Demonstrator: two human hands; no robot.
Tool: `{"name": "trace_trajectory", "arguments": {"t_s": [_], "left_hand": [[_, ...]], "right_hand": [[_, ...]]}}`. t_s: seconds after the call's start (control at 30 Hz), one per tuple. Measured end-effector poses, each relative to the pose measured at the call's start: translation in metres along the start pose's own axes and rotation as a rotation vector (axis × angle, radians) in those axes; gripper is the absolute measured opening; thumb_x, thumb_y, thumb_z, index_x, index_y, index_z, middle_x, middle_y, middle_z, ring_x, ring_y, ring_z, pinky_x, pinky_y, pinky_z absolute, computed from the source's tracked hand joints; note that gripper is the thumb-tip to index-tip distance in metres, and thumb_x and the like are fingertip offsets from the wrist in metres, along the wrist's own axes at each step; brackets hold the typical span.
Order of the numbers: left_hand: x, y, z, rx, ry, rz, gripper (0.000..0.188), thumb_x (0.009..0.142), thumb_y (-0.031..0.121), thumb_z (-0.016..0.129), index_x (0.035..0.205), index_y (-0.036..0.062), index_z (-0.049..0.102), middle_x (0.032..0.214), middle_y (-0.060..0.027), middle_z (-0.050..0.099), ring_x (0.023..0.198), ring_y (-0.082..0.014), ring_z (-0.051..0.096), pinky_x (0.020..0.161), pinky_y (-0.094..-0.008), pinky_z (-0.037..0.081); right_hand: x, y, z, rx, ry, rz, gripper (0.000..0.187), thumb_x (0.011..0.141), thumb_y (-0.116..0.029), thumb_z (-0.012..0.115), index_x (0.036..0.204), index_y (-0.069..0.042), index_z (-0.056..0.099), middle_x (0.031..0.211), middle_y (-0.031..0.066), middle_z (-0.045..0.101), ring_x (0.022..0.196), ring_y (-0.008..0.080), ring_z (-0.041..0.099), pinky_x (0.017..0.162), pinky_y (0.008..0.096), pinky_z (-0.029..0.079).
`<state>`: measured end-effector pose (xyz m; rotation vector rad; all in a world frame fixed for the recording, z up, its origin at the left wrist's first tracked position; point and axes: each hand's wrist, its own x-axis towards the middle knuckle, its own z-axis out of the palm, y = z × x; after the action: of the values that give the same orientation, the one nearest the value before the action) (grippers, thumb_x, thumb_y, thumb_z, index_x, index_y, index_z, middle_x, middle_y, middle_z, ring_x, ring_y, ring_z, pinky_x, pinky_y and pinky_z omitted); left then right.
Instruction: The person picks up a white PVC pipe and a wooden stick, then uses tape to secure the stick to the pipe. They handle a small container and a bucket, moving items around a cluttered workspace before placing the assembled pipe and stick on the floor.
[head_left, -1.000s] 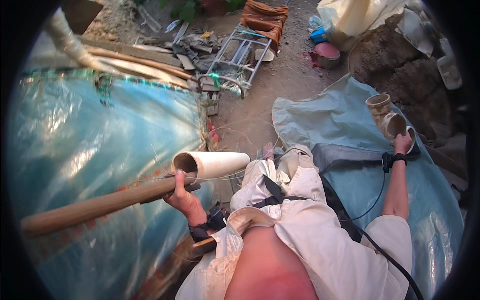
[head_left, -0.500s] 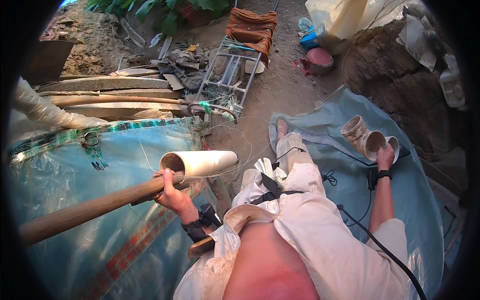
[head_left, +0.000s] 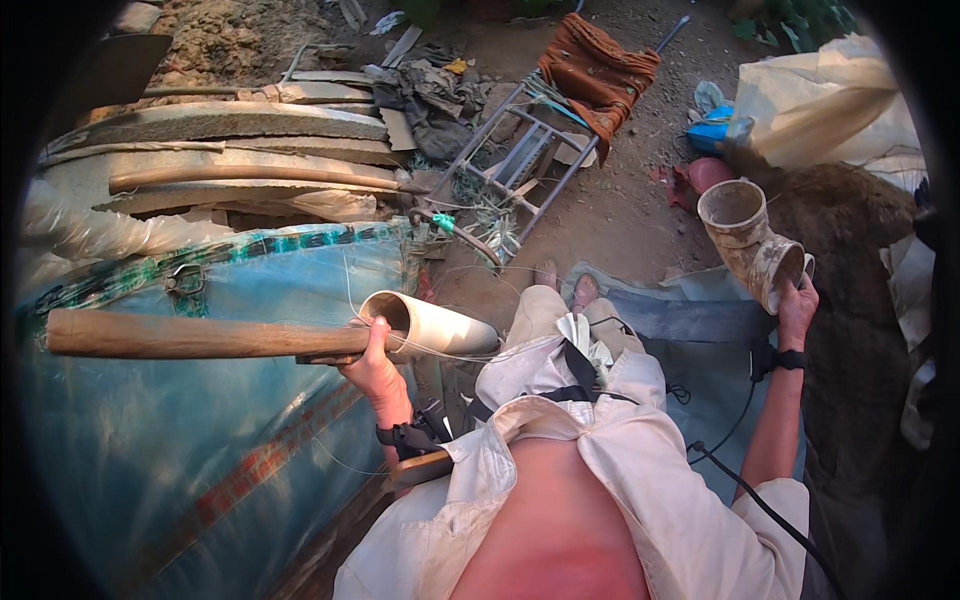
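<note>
My left hand is closed around a thick wooden handle and the rim of a white plastic pipe. The handle points left, almost level, and the pipe's open mouth faces it. Thin wire loops around the pipe near my thumb. A dark flat edge shows under the handle; its kind is unclear. Out to the right, my right hand grips the lower end of a dirty plastic pipe fitting, whose wide opening faces up. Some of its fingers are hidden behind the fitting.
Blue plastic sheeting covers the left side. Beyond it lie stacked boards and a curved wooden pole. A metal cart frame with brown cloth stands ahead on bare soil. A black cable runs past my right side.
The view has shifted, and the cart now appears farther right. The wooden handle has swung up to nearly level. My right hand has turned the fitting more upright, and my feet are closer together.
</note>
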<state>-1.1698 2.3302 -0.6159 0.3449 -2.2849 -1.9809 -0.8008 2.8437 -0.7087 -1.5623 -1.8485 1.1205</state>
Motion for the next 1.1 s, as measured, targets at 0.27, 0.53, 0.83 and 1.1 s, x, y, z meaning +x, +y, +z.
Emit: {"name": "trace_trajectory", "arguments": {"t_s": [0.27,0.53,0.83,1.1], "left_hand": [[0.058,-0.053,0.023,-0.099,-0.033,-0.106,0.024,0.076,-0.005,0.073,0.095,0.0000,0.060,0.090,-0.0063,0.061,0.079,-0.0170,0.060,0.077,-0.0308,0.050],[0.070,-0.072,0.005,-0.118,0.158,-0.181,0.019,0.076,-0.004,0.074,0.090,0.0012,0.062,0.090,-0.0035,0.061,0.081,-0.0145,0.060,0.077,-0.0286,0.050],[0.051,-0.075,-0.015,-0.110,0.294,-0.102,0.017,0.078,-0.005,0.071,0.085,0.0045,0.059,0.088,-0.0008,0.057,0.084,-0.0118,0.055,0.078,-0.0263,0.046],[0.015,-0.064,-0.009,-0.043,0.453,-0.072,0.023,0.076,-0.011,0.067,0.085,0.0056,0.054,0.089,-0.0019,0.055,0.088,-0.0148,0.055,0.082,-0.0278,0.047]], "right_hand": [[0.054,-0.123,0.150,0.284,-0.277,-0.188,0.020,0.089,-0.009,0.070,0.106,0.002,0.070,0.092,0.0001,0.070,0.081,0.0060,0.060,0.072,0.0249,0.050],[0.079,-0.191,0.281,0.139,-0.518,-0.242,0.023,0.088,-0.010,0.070,0.107,0.003,0.070,0.090,0.0040,0.073,0.077,0.0087,0.064,0.071,0.0266,0.052],[0.120,-0.231,0.415,-0.035,-0.711,-0.333,0.025,0.084,-0.015,0.072,0.102,0.003,0.072,0.088,0.0067,0.073,0.077,0.0120,0.067,0.072,0.0299,0.053],[0.147,-0.206,0.535,-0.481,-0.609,-0.668,0.030,0.078,-0.025,0.067,0.093,0.002,0.069,0.088,0.0242,0.070,0.088,0.0397,0.068,0.081,0.0450,0.052]]}}
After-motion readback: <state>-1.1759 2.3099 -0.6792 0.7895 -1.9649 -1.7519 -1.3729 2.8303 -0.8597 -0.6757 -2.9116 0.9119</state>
